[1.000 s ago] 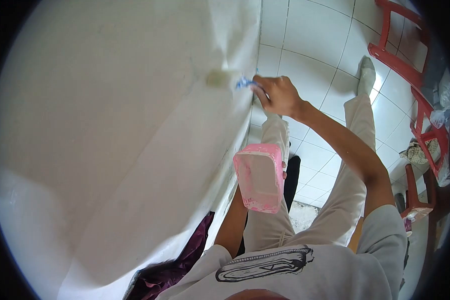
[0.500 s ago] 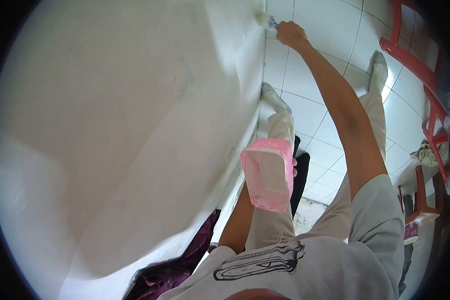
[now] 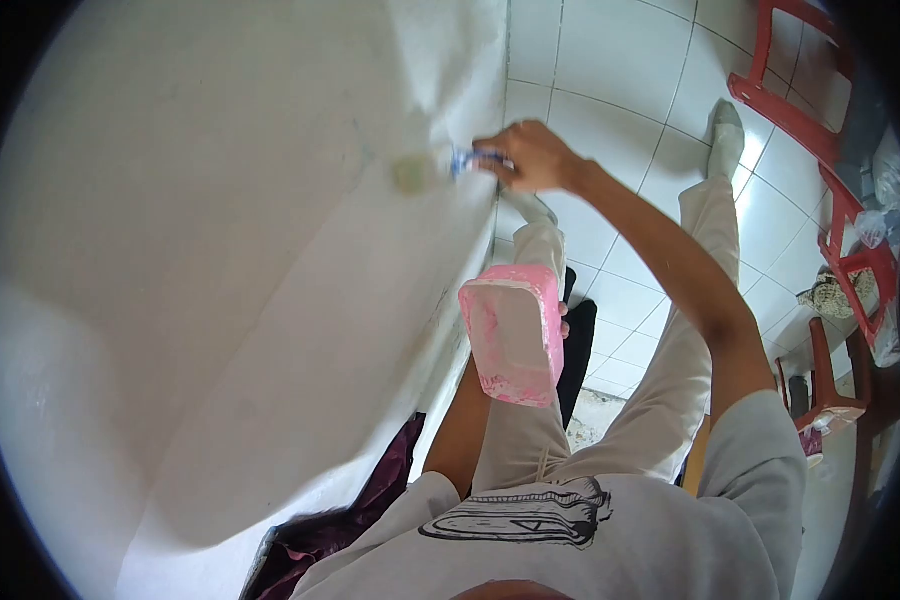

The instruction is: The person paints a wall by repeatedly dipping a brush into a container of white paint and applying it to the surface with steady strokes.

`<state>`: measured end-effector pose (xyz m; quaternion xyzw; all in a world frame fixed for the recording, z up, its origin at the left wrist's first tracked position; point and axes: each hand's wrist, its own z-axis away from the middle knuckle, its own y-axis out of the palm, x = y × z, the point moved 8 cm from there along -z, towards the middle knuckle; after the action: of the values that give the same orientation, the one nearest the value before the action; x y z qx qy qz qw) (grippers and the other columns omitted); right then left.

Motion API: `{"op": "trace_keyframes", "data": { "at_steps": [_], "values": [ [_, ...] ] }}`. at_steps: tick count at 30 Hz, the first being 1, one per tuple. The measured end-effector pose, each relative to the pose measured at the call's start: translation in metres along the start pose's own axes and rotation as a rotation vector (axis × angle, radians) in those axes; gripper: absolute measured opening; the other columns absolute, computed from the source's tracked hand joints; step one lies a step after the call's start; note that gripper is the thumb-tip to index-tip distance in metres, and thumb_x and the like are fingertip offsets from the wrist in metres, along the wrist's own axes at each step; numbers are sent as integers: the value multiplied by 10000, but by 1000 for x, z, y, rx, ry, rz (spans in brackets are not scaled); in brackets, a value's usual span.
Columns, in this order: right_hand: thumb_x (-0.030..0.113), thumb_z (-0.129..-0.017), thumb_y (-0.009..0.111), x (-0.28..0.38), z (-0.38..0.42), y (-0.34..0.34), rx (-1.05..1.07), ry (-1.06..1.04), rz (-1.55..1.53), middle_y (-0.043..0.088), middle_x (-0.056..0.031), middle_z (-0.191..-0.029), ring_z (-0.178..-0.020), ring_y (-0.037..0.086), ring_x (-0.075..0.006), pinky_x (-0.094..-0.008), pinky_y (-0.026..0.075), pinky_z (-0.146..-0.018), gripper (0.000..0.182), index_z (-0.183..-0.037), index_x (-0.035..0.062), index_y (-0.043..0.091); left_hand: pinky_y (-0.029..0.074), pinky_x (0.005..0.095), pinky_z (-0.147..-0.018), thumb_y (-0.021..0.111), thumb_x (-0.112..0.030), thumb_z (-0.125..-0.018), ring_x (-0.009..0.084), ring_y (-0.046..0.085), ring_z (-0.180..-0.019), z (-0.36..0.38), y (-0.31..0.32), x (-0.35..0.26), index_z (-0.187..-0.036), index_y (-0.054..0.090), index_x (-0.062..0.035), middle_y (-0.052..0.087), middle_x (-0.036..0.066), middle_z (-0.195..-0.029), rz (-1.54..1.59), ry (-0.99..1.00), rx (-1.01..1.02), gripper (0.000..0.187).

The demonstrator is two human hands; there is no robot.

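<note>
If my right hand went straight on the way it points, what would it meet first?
Probably the wall, with the brush in your right hand leading; any gap between them is unclear here.

Wall [image 3: 220,250] left, container [image 3: 511,335] centre, chairs [image 3: 795,115] right

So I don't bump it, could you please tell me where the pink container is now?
Near the head view's centre, the pink container is held in the left hand, beside the white wall.
</note>
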<state>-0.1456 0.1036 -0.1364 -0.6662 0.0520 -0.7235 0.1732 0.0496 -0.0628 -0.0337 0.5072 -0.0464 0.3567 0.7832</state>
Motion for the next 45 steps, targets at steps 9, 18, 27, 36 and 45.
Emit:
{"op": "trace_keyframes", "data": {
  "at_steps": [9, 18, 27, 36, 45],
  "values": [
    [191, -951, 507, -232, -3, -7, -62, 978, 225, 720, -191, -1106, -1048, 697, -367, -483, 560, -894, 300, -1159, 65, 683, 422, 566, -1073, 554, -590, -946, 401, 505, -1281, 6, -5, -5, -1502, 391, -73, 497, 193, -1426, -60, 44, -86, 776],
    [136, -899, 495, -128, -16, 29, -165, 641, 207, 716, -220, -932, -900, 713, -394, -519, 564, -803, 279, -1100, 42, 663, 432, 565, -1063, 547, -594, -948, 403, 525, -1255, 10, -4, -2, -1491, 411, -76, 511, 195, -1412, -72, 63, -161, 763],
    [256, -964, 607, -28, 33, -8, -634, 284, -261, 703, -207, -867, -677, 673, -371, -451, 535, -651, 275, -1125, 60, 714, 442, 563, -1053, 540, -597, -949, 405, 545, -1230, 14, -12, 1, -1480, 431, -80, 524, 196, -1397, -84, 53, -221, 750],
    [214, -911, 545, -226, -2, 21, 28, 937, 280, 694, -230, -1133, -979, 692, -425, -511, 566, -863, 309, -1153, 123, 715, 453, 561, -1043, 534, -601, -950, 407, 565, -1204, 28, -21, 0, -1470, 451, -83, 538, 197, -1383, -129, 43, -258, 738],
    [367, -999, 502, 28, 1, -30, -212, 586, -15, 698, -220, -838, -887, 650, -452, -546, 526, -810, 346, -999, 76, 690, 463, 560, -1033, 527, -604, -951, 410, 585, -1178, 57, 5, 9, -1459, 471, -86, 551, 199, -1368, -302, 18, -493, 728]
  ]
}}
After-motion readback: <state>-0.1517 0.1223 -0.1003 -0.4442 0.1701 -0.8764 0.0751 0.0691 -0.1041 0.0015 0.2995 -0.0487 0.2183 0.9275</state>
